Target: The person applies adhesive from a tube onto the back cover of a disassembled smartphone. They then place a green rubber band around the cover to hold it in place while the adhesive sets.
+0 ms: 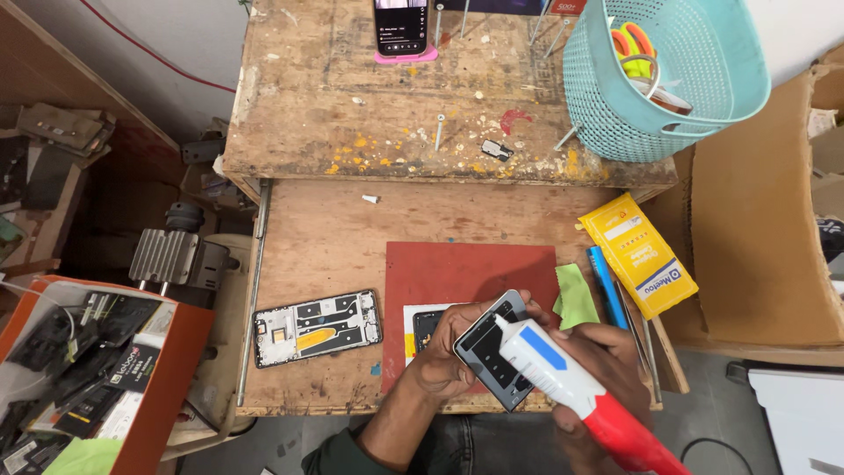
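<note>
My left hand (440, 356) grips a dark phone back panel (492, 347), tilted up over the red mat (466, 273). In my right hand (607, 369) is a white and red glue tube (571, 383) with a blue label; its nozzle tip touches the upper part of the panel. Beneath my left hand, another phone part (420, 324) with a white border lies on the mat, mostly hidden. An opened phone frame (316, 327) with a yellow patch rests on the wooden pull-out shelf (325, 237) to the left.
Beside the mat lie a green cloth (574, 295), a blue tool (605, 286) and a yellow packet (639, 255). On the upper bench (352, 105) stand a teal basket (677, 79) with scissors, a lit phone (402, 26) on a pink stand, and screws. An orange box of parts (79, 369) sits left.
</note>
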